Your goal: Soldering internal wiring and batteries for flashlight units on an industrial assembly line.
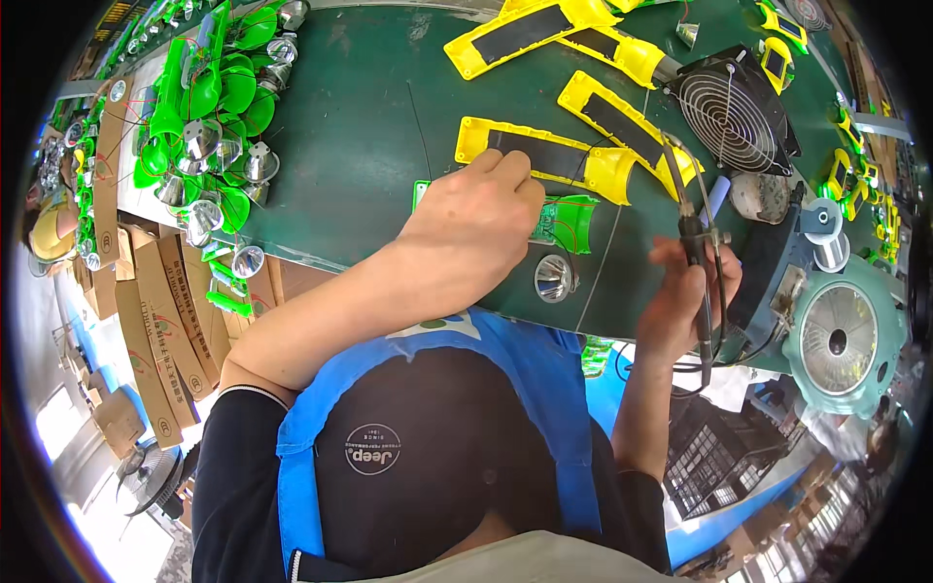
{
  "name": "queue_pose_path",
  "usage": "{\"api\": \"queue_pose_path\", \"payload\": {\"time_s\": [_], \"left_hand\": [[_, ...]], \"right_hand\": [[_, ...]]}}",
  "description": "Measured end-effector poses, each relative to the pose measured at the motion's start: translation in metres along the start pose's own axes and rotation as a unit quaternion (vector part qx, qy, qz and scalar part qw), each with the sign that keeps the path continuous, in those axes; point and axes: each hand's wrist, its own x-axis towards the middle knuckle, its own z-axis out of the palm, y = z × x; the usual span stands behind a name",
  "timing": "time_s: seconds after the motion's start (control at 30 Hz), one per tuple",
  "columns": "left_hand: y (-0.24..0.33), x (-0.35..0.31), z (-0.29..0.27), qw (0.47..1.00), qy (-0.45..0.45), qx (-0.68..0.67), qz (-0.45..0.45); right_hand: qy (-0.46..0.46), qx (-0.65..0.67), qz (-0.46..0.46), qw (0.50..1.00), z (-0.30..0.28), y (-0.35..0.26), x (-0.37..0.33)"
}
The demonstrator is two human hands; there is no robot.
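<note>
My left hand (474,209) is closed, fingertips curled down over a green flashlight housing (571,223) with a green circuit board and thin red wires. What the fingertips pinch is hidden beneath the hand. My right hand (680,296) grips the black handle of a soldering iron (693,243), held upright with its thin metal end pointing away from me. A round silver reflector (554,279) lies on the table just in front of the green housing. Just beyond my left fingers is a yellow housing (607,173) with a dark panel.
Green housings with silver reflectors (201,141) are heaped at the left of the green table (340,117). More yellow housings (515,39) lie at the far side. On the right are a black fan (734,112), a solder wire spool (829,251) and a round pale-green fan (838,335).
</note>
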Motion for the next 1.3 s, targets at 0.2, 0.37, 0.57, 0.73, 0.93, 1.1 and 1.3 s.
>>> {"api": "queue_pose_path", "payload": {"time_s": [0.2,0.37,0.57,0.73,0.93,1.1,1.3], "left_hand": [[0.001,0.001,-0.004,1.000,0.006,0.018,0.017],[-0.017,-0.015,-0.020,0.997,-0.036,-0.073,0.019],[-0.022,0.035,-0.012,0.944,0.050,-0.320,-0.054],[-0.018,0.036,0.003,0.928,0.046,-0.362,-0.077],[-0.035,0.000,-0.017,0.953,0.128,-0.246,-0.122],[-0.038,-0.013,-0.024,0.976,0.099,-0.182,-0.073],[-0.047,0.012,-0.026,0.997,0.010,0.017,0.072]], "right_hand": [[-0.054,-0.002,-0.026,0.998,0.017,0.005,0.018],[-0.080,0.005,-0.015,0.997,0.015,0.001,0.021],[-0.136,-0.026,-0.095,0.986,0.036,0.009,0.029],[-0.149,-0.050,-0.090,0.983,0.063,0.029,0.042],[-0.178,-0.200,-0.223,0.937,0.034,0.029,0.020],[-0.174,-0.138,-0.152,0.963,0.014,0.012,0.003],[-0.120,0.050,0.180,0.975,0.012,-0.006,0.009]]}}
